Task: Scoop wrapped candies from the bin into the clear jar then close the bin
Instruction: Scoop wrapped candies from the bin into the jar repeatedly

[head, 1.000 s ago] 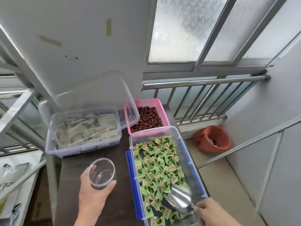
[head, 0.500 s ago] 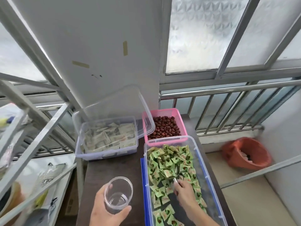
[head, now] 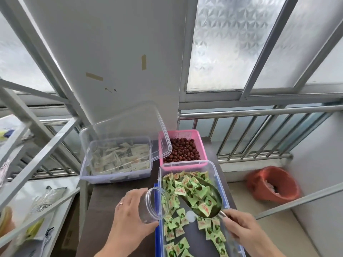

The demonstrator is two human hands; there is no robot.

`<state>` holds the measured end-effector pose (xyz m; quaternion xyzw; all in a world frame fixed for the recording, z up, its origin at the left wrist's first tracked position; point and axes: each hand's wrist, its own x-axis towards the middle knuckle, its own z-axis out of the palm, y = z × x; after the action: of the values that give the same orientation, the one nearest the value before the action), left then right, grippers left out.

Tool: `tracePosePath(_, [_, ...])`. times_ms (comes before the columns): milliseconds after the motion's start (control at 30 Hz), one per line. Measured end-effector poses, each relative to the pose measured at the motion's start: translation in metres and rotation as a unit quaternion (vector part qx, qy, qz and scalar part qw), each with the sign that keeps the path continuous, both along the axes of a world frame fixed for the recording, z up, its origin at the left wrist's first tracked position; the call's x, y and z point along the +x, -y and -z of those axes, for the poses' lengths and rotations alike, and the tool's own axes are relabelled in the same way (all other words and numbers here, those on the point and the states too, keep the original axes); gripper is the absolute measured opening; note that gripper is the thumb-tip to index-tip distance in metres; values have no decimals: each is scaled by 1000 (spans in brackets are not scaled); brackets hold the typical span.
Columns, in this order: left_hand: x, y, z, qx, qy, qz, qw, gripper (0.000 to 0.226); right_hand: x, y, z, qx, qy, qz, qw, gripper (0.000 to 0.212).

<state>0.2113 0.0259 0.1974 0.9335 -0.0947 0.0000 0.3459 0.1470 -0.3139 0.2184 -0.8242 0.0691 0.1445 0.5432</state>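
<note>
A clear bin (head: pixel 218 175) with a blue base holds green wrapped candies (head: pixel 178 223) on the dark table. My left hand (head: pixel 130 217) grips the clear jar (head: pixel 156 204), tilted on its side with its mouth over the bin's left rim. My right hand (head: pixel 243 230) holds the handle of a metal scoop (head: pixel 213 212) heaped with candies (head: pixel 196 193), raised just above the bin and to the right of the jar's mouth. No lid for this bin is visible.
A second clear bin (head: pixel 117 175) of pale packets stands at the back left, its lid (head: pixel 130 125) leaning against the wall. A pink basket (head: pixel 201 145) of red dates sits behind the candy bin. Metal railing runs behind; an orange bucket (head: pixel 272 184) is on the floor right.
My left hand has tipped the jar from upright onto its side toward the bin. My right hand has drawn the scoop back and lifted it full of candies.
</note>
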Motion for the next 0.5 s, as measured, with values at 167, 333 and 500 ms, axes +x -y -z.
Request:
tracePosePath(167, [4,15,-4,4,54,43,998,91,24,-2,-122,-190,-6,-169,967,34])
tracePosePath(333, [0,28,-7,-7,96,73,993,85,51,-53,-189,-420,3,-300,856,34])
tracePosePath(500, [-9,28,-4,-56,75,62,994,89,49,-62,-214,-480,44,-318,817,36])
